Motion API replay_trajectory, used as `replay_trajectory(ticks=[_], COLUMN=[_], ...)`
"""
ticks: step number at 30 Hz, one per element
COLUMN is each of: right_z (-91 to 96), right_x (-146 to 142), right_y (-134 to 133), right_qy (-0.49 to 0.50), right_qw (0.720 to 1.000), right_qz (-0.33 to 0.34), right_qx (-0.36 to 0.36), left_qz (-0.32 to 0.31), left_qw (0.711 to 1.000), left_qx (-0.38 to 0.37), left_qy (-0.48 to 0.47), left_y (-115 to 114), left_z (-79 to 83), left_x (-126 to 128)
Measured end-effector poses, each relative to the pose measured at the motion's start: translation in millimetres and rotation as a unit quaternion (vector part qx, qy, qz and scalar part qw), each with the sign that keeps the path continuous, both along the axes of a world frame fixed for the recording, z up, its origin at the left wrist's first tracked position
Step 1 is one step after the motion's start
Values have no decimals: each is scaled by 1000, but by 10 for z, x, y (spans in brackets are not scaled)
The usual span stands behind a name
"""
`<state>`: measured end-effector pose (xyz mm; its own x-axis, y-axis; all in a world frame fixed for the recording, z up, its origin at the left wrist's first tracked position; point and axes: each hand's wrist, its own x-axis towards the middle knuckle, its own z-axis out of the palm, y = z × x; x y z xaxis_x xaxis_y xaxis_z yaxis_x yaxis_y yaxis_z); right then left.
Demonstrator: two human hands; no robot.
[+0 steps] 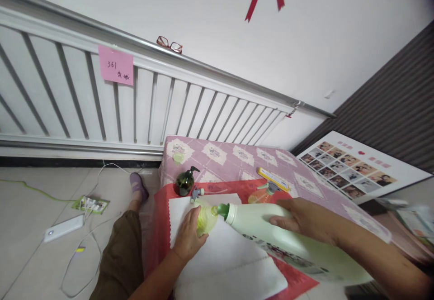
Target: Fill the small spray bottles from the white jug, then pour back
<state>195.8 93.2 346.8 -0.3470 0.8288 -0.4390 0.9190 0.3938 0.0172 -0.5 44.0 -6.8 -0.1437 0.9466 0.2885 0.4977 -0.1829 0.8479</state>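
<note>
My left hand [188, 238] is closed round a small yellow-green bottle [205, 217] standing on a white cloth [224, 254]. My right hand [301, 219] grips a large pale-green detergent jug [267, 234], tipped over on its side. The jug's green spout [223, 209] meets the small bottle's mouth. A grey spray nozzle [195, 193] lies loose on the cloth just behind the small bottle.
A dark green pump bottle [185, 182], an orange spray bottle [262, 194], a yellow flat item [273, 178] and a small green cap [178, 157] sit on the pink-clothed table [237, 155]. A power bank [63, 227] and cables lie on the floor. Glasses [169, 44] rest on the radiator.
</note>
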Motion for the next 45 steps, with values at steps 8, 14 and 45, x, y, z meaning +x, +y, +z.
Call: replay_trajectory(ticks=[8,14,45], right_z=[22,47,26], right_x=[-22,-39,-8], right_y=[0,-22,-5], right_qy=[-17,-6,12], right_qw=[1000,1000,1000], right_qz=[9,4,-3], right_qx=[-2,5,-1], left_qz=[-2,-5,-12], left_qw=[1000,1000,1000], left_qx=[0,-10,-20], left_qy=[-1,-6,-19], left_y=[-3,-11,-23], left_z=[20,52,84], left_x=[-9,-13,-17])
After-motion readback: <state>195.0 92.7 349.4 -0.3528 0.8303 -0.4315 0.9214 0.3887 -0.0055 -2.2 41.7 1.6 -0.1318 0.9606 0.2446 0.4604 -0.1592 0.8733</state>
